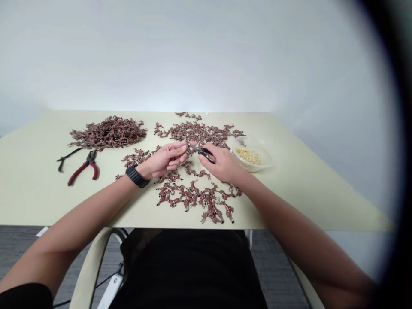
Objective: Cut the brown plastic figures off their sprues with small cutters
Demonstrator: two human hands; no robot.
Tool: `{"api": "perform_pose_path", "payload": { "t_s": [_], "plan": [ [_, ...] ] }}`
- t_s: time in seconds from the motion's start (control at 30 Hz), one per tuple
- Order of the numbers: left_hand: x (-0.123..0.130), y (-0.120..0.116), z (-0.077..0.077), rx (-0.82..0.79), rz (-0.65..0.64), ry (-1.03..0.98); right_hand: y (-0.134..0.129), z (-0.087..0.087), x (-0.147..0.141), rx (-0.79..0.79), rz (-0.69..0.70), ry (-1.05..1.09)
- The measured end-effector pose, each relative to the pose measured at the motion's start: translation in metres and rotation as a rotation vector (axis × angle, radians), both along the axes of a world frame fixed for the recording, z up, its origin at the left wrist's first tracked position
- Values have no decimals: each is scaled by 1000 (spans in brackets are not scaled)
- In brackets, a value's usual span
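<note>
Over the middle of the table, my left hand (169,158) pinches a small brown animal figurine (187,143), mostly hidden by the fingertips. My right hand (223,162) is closed around black-handled pliers (202,151). Their metal tips point left and meet the left fingertips. Beneath and around both hands lie many loose brown figurines (210,201) that look like deer with dark hooves. Just right of the right hand stands a clear round plastic bowl (266,164) with tiny gold-coloured pieces (248,156) in it.
A dense heap of brown figurines (111,132) lies at the back left. In front of it are red-handled pliers (84,167) and a thin black tool (69,158). The pale yellow table (305,193) meets a white wall (193,56) behind.
</note>
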State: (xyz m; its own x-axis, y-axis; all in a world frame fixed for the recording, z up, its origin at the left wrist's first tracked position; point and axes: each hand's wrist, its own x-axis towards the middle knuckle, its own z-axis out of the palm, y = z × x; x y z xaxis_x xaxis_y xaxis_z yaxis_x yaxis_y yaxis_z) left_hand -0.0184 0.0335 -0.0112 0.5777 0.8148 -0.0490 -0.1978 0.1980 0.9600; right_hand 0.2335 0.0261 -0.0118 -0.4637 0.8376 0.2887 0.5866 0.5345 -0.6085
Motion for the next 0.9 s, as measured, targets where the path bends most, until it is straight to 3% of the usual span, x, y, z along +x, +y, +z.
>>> {"api": "perform_pose_path", "payload": {
  "t_s": [0.1, 0.17, 0.33, 0.4, 0.43, 0.5, 0.63, 0.73, 0.9],
  "plan": [
    [2, -2, -2, 117, 24, 100, -3, 0, -3, -69, -10, 49],
    [2, -3, -4, 291, 83, 249, -5, 0, -7, -178, -10, 136],
    [-5, 3, -10, 966, 302, 694, -4, 4, -9, -882, 153, 417],
    [-7, 5, -10, 1070, 321, 744, -3, 6, -8, -1015, 207, 459],
    [-7, 5, -9, 1060, 333, 740, -3, 7, -7, -983, 202, 457],
    [-4, 4, -8, 919, 346, 671, -3, 7, -7, -741, 119, 396],
    [3, 0, -7, 386, 177, 320, -4, 2, -6, -133, -87, 154],
    [3, 1, -6, 152, 77, 76, -2, -1, -4, 4, -95, 29],
    [1, 2, -4, 31, 67, -14, 1, -4, -1, 72, -26, -22]
  ]
}}
